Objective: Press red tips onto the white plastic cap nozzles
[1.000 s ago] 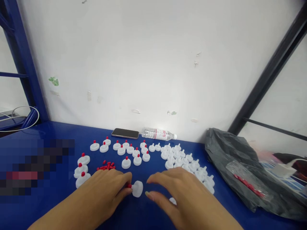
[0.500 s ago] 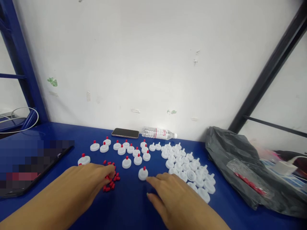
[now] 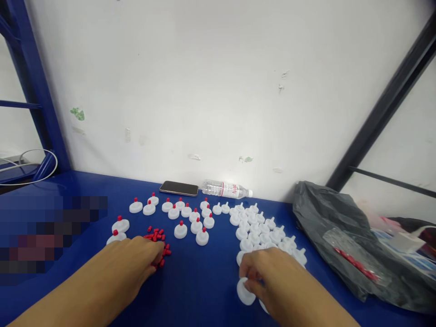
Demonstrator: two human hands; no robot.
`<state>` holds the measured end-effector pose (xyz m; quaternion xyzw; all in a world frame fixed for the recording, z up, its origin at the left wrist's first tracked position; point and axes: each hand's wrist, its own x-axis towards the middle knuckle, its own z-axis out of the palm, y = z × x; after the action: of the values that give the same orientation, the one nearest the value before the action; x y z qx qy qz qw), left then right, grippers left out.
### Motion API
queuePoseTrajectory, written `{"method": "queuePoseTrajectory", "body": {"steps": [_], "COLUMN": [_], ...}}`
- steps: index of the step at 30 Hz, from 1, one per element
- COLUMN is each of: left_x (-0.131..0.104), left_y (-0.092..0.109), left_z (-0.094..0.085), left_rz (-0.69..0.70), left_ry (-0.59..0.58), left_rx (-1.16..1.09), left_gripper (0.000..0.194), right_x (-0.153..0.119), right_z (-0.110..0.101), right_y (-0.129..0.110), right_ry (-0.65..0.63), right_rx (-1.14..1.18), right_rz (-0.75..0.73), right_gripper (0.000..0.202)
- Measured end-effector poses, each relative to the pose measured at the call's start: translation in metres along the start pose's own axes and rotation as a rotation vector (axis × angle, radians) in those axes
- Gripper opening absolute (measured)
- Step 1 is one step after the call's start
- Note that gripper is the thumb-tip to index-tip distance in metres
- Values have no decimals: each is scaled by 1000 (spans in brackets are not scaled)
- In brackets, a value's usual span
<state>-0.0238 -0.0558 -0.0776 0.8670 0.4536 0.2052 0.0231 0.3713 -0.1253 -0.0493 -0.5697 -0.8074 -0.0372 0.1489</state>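
Note:
My left hand (image 3: 131,263) lies palm down on a small heap of red plugs (image 3: 157,237), fingertips among them; whether it pinches one is hidden. My right hand (image 3: 272,277) has its fingers curled around a bare white cap (image 3: 244,291) at the near edge of the pile of bare white caps (image 3: 259,229). Between the hands, further back, stand white caps fitted with red plugs (image 3: 185,213); the nearest one (image 3: 202,237) sits alone in front of the group.
A phone (image 3: 179,188) and a lying water bottle (image 3: 227,189) rest against the white wall. A black plastic bag (image 3: 344,240) holding a clear packet of red plugs lies at the right. Blue shelf posts (image 3: 37,104) rise at the left on the blue tabletop (image 3: 197,290).
My right hand left the newly plugged cap standing among the finished ones and moved right onto a bare cap. My left hand went to the red plugs and stays on them.

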Motion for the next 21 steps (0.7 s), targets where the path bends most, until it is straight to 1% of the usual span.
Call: {"method": "queuePoseTrajectory", "body": {"steps": [1,3,6,8,10,12,13,15,17,19,21], "left_x": [0,1,1,2,5,9,12,17,22,25,27], "left_y": [2,8,15,19,24,31,35,43,53,63,72], "left_z": [1,2,3,0,-4,-9,-11,-17,-23,-28,-32], "left_rz": [0,-4,-16,-19,-13,1,11,58,153,261,339], "left_ry": [-19,-51,-77,-84,-90,-93,-95,-89,-37,71,180], "left_rx": [8,21,36,43,45,43,39,12,-44,-118,-205], "left_gripper": [34,34,38,42,42,39,38,36,35,36,38], "right_x": [5,15,23,23,21,19,19,20,23,28,31], "right_z": [1,0,-7,-10,-11,-10,-8,-5,-2,0,-1], "right_y": [-8,-24,-44,-50,-51,-50,-49,-52,-57,-64,-70], "right_ry": [-12,15,57,10,-72,-138,-149,-143,-142,-146,-102], "right_rx": [9,31,86,97,82,81,90,126,126,87,61], "right_rz": [-28,-116,-196,-169,-89,-11,7,-19,-60,-86,-130], "right_gripper": [37,39,51,61,64,54,47,40,39,38,37]}}
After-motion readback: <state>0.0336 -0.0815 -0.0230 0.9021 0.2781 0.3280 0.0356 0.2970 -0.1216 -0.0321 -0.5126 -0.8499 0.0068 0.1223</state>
